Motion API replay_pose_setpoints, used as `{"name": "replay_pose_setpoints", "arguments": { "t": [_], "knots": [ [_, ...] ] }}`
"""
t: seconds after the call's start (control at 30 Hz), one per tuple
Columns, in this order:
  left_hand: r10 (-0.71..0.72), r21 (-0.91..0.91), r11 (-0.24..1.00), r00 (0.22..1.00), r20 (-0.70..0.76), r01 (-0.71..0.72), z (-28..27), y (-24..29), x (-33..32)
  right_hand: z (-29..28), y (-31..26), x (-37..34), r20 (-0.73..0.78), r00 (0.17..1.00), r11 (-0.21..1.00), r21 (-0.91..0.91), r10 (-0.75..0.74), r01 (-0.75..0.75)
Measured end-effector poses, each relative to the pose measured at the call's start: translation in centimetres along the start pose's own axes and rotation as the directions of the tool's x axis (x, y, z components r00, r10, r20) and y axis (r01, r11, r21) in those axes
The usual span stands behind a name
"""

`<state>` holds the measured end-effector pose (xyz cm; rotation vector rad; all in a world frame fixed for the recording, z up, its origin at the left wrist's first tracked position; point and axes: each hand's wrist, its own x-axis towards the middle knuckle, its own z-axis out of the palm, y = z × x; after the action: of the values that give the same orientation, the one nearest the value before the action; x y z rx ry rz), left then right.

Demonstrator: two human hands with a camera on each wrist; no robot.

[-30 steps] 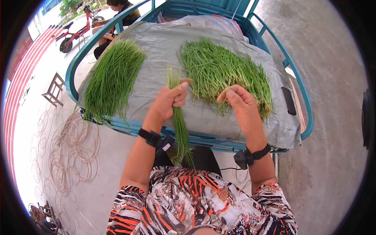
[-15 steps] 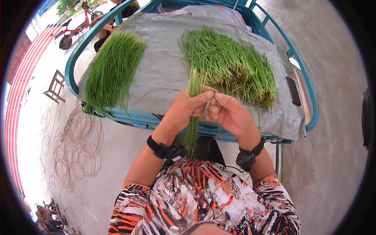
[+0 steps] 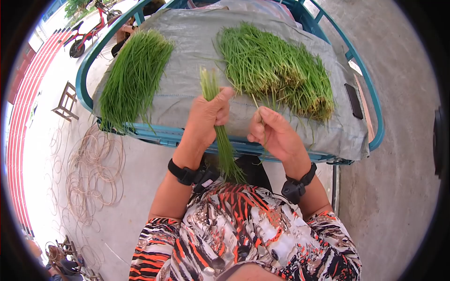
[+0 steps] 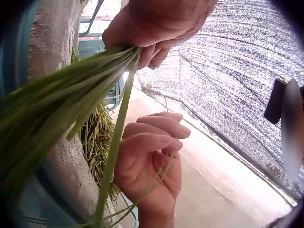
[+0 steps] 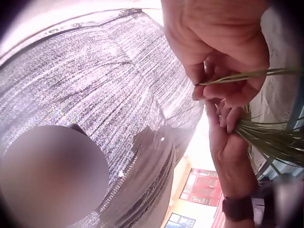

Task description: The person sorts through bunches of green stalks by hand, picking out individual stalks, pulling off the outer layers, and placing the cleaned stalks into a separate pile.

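My left hand [image 3: 205,119] grips a bunch of long green chives [image 3: 225,152], pale cut ends up and leaf tips hanging toward my lap. Thumb and fingers of my right hand [image 3: 280,135] pinch a thin chive stalk or two, a little right of the bunch; the thin stalks [image 5: 237,76] show clearly in the right wrist view. Just beyond the right hand lies a large heap of chives [image 3: 267,58] with its pale ends toward me. Off to the left, a second pile of chives [image 3: 136,82] is laid out neatly on the grey sheet [image 3: 187,56].
The sheet covers the bed of a blue cart with side rails [image 3: 83,82]. A phone [image 3: 353,100] lies at its right edge. On the ground to the left are a wooden stool [image 3: 66,104] and loose loops of cord [image 3: 93,173]; a red scooter [image 3: 91,30] stands farther back.
My hands came together at the bunch half a second ago and have parted again. The left moved left with the chives; the right stays at the right, pinching thin stalks.
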<state>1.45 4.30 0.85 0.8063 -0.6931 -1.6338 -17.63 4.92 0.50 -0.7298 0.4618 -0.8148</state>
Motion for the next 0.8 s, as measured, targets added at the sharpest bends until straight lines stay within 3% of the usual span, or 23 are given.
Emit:
{"name": "replay_pose_setpoints", "arguments": {
  "t": [0.17, 0.37, 0.47, 0.57, 0.67, 0.8],
  "knots": [
    [-0.170, 0.046, 0.985, 0.979, 0.108, 0.166, 2.4, -1.0, -1.3, 0.3, 0.0, 0.4, -0.058, 0.997, 0.996, 0.083, 0.045, -0.040],
    [-0.067, 0.013, 0.998, 0.997, 0.049, 0.066, 2.1, -2.4, -1.0, 1.3, 0.2, 0.3, -0.112, 0.991, 0.998, 0.003, 0.070, -0.070],
    [0.076, -0.069, 0.995, 0.997, 0.014, -0.075, 1.2, -2.1, -0.5, 0.6, 0.6, -0.1, -0.097, 0.992, 0.997, -0.018, 0.077, -0.079],
    [0.075, -0.133, 0.989, 0.995, 0.061, -0.066, 1.1, -1.0, -0.6, 0.3, 0.8, -0.4, -0.095, 0.990, 0.995, -0.012, 0.099, -0.101],
    [0.049, -0.074, 0.996, 0.998, 0.047, -0.046, 2.0, -1.2, -1.1, 0.8, 0.7, -0.4, -0.119, 0.987, 0.993, -0.007, 0.113, -0.114],
    [0.116, -0.174, 0.978, 0.993, -0.021, -0.117, 1.2, -2.0, -0.6, 0.7, 0.8, -0.7, -0.120, 0.985, 0.992, -0.005, 0.128, -0.129]
  ]
}}
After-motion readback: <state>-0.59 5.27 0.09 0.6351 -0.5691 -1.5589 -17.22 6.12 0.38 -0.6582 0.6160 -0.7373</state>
